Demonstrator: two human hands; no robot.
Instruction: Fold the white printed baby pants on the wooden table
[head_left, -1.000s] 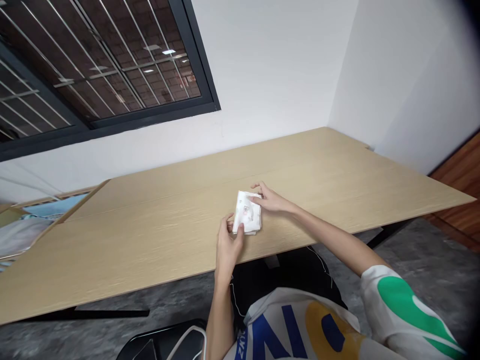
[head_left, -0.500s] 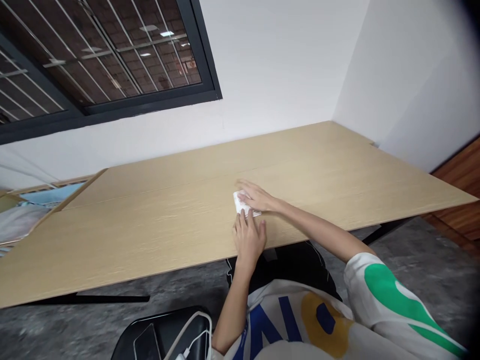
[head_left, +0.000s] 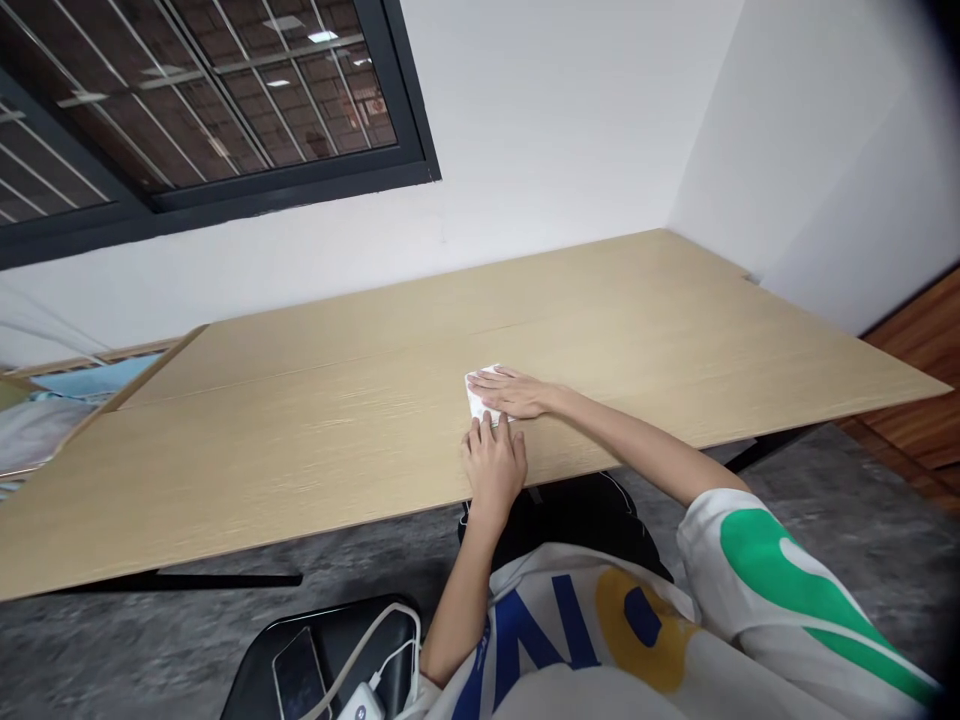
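Note:
A small folded white cloth [head_left: 478, 392] lies on the light wooden table [head_left: 315, 430], near its front edge. My right hand [head_left: 514, 391] rests flat on top of the cloth, fingers stretched out to the left, covering most of it. My left hand [head_left: 495, 462] lies flat just in front of it, fingertips touching the cloth's near edge. Neither hand grips anything.
A black stool [head_left: 330, 660] at the lower left carries a phone [head_left: 294, 682] and a white power bank [head_left: 362, 703] with a cable. A dark-framed window [head_left: 210, 110] sits in the white wall behind the table. Grey floor shows below.
The cloth, held larger and partly lifted by both hands a second ago, now lies folded smaller and flat. Both hands have come down and press on it.

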